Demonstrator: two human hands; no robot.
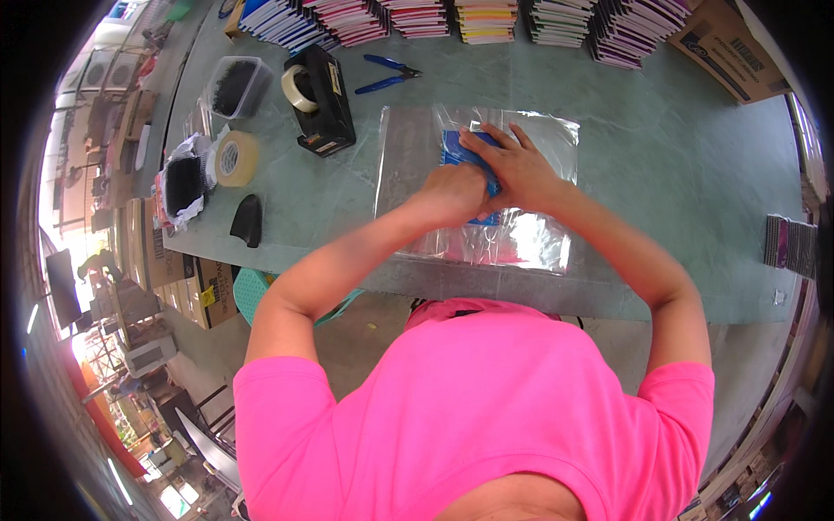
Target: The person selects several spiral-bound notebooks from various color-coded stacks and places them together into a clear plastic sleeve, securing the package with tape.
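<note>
A clear plastic sheet (408, 156) lies on the green table in front of me, glossy and creased. On its middle is a flat blue item (452, 149), perhaps a small notebook, mostly covered by my hands. My right hand (521, 169) rests over it from the right, with fingers stretched out and spread. From the left, my left hand (456, 193) meets it with curled fingers, its knuckles against the blue item and close to my right thumb. Whatever the left fingers may hold is hidden.
Beyond the sheet lie blue-handled nippers (387, 74) and a black tape dispenser (320, 100). At the left are a tape roll (236, 159), a plastic tub (239, 87) and a black curved piece (248, 220). Notebook stacks (486, 22) line the far edge, beside a cardboard box (730, 52).
</note>
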